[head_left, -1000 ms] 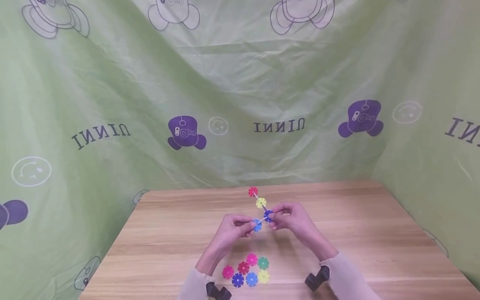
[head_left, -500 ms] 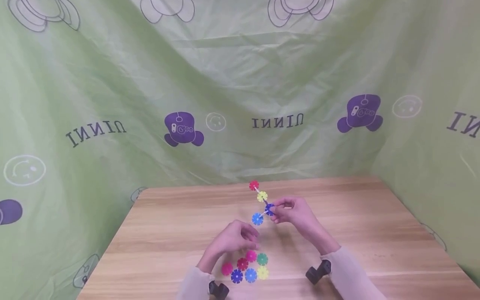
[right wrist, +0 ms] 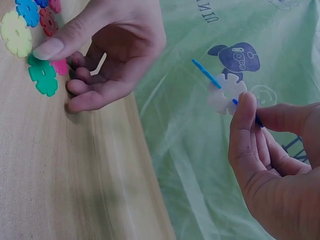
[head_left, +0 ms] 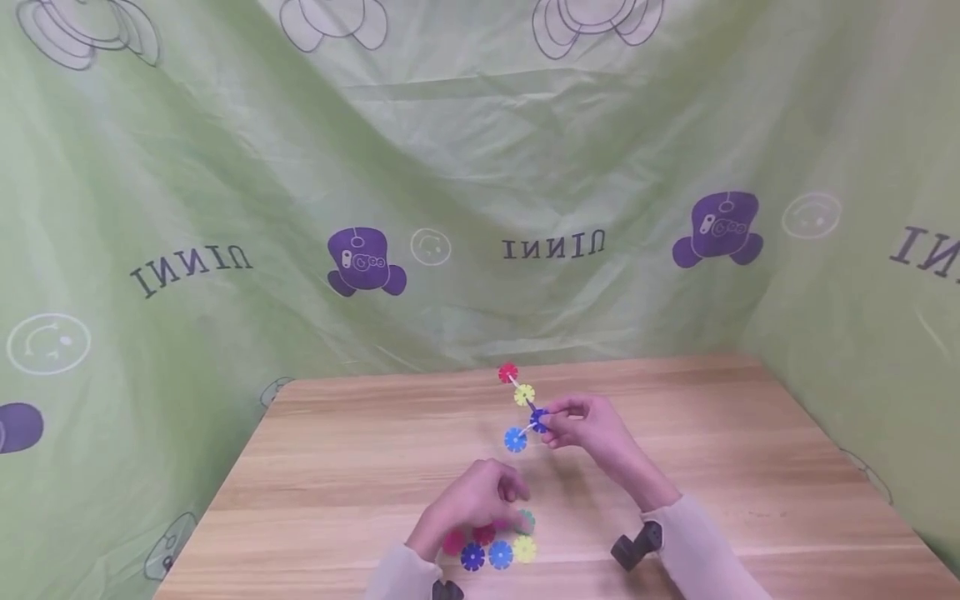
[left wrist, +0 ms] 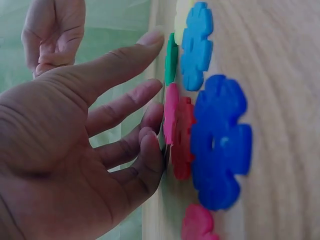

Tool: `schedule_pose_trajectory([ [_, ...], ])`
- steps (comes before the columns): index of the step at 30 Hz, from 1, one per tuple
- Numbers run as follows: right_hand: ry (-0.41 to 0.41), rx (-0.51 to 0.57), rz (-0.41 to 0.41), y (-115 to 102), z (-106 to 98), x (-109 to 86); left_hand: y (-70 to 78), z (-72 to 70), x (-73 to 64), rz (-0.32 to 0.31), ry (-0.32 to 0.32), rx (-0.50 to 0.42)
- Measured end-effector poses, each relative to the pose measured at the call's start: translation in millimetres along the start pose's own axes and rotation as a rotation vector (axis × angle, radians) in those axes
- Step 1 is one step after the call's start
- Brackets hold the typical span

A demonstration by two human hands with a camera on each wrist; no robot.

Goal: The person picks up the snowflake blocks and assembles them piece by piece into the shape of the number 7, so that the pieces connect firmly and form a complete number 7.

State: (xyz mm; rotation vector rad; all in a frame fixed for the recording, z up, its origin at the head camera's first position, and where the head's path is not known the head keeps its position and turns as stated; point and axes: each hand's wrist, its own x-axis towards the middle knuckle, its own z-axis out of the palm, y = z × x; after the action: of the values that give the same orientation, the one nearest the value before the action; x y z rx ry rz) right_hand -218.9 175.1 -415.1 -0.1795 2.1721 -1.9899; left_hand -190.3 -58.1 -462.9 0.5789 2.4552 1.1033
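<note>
Discs (head_left: 500, 554) lie loose on the table (head_left: 337, 467), my left hand (head_left: 480, 497) at them, fingers spread — touching or not, I can't tell. Rightward, a chain (head_left: 524, 394) in the air — its dark blue disc (head_left: 537, 419) pinched by my right hand (head_left: 592, 427).

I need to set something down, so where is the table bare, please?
Bare table runs from the left hand to the left edge, and from the right sleeve to the right edge. It is crowded beneath the left hand, among loose discs.

Upside-down "UINNI" lettering (head_left: 553, 245), repeated across green cloth (head_left: 465, 158).
</note>
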Motion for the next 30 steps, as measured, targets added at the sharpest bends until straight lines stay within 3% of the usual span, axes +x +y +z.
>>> schedule_pose_trajectory([
  [17, -0.012, 0.021, 0.003, 1, 0, -1.6, 7.2, 5.4, -10.6, -0.080, -0.013, -0.024],
  [24, 0.005, 0.034, 0.008, -2, -5, -6.7, 9.9, 9.3, -12.2, -0.017, 0.026, -0.020],
  [30, -0.008, 0.047, 0.013, 4, -2, -9.3, 6.0, 4.7, -13.2, 0.060, 0.162, -0.132],
])
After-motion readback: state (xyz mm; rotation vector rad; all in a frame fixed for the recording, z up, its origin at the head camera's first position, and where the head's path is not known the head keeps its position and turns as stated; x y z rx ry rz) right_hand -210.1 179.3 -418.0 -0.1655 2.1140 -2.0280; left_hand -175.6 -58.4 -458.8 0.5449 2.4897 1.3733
